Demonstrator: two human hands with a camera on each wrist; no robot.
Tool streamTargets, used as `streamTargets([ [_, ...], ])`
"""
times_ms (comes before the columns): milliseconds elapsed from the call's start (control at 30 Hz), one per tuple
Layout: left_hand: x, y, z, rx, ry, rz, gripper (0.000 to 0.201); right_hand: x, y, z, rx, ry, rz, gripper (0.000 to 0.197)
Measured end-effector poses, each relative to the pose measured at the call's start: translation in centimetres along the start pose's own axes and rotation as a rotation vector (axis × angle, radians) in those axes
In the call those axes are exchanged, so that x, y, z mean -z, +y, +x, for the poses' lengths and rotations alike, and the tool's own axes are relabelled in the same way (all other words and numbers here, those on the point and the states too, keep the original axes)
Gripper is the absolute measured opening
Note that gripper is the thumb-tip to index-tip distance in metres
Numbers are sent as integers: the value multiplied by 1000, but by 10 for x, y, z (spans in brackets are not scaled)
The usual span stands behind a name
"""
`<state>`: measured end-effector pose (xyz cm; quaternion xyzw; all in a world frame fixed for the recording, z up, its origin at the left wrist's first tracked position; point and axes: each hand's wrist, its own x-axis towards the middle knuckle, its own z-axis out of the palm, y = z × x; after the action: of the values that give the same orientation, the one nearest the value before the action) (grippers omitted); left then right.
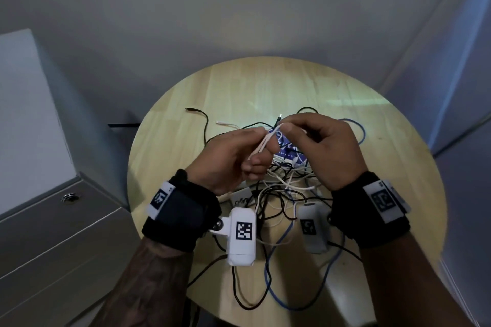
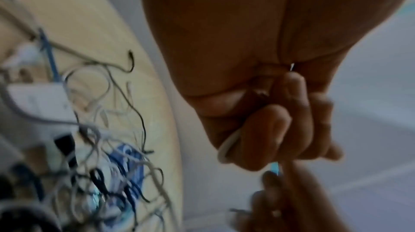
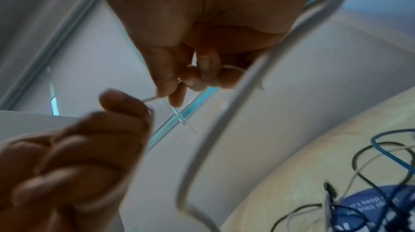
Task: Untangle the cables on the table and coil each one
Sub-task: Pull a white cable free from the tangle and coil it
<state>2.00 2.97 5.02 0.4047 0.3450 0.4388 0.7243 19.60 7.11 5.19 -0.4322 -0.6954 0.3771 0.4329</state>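
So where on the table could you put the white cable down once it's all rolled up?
The round wooden table shows bare wood along its far edge, beyond the black cable end, and on the right past the blue cable. The middle and near side are crowded with the tangled cable pile.

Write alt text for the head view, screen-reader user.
Two hands raised over a round wooden table work a white cable: the left hand grips its doubled strands while the right hand pinches it near the top. Below lies a tangle of black, white and blue cables.
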Motion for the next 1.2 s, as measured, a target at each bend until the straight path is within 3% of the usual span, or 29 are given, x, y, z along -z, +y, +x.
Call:
streamTargets([
  [100,2,0,-4,-35,-150,-225,29,-7,1,-2,-10,-29,18,13],
  [167,0,0,-4,-114,-152,-338,28,-14,3,-5,-27,-82,36,22],
  [233,-4,1,-2,-206,-51,-457,28,-24,5,-7,-41,-139,52,27],
  [367,-8,0,6,-321,241,-688,21,-40,4,-13,-108,-243,62,14],
  [500,0,0,10,-413,391,-740,17,-37,4,-13,-44,-386,-252,24],
  [567,6,1,11,-458,452,-756,19,-32,5,-13,-38,-415,-299,24],
  [733,28,4,10,-576,623,-553,18,-20,-1,-13,-39,-434,-386,19],
  [867,28,-4,8,-585,742,-28,19,-10,-30,-12,-84,-385,-128,18],
  [967,23,-10,9,-580,721,382,18,-1,-48,-11,-117,-300,190,21],
  [1033,18,-12,8,-516,614,543,19,4,-52,-8,-63,-213,209,25],
  [1100,11,-13,8,-410,437,575,23,9,-51,-6,7,-117,146,26],
  [1200,2,-14,6,-234,196,416,33,17,-40,-1,46,47,48,25],
])
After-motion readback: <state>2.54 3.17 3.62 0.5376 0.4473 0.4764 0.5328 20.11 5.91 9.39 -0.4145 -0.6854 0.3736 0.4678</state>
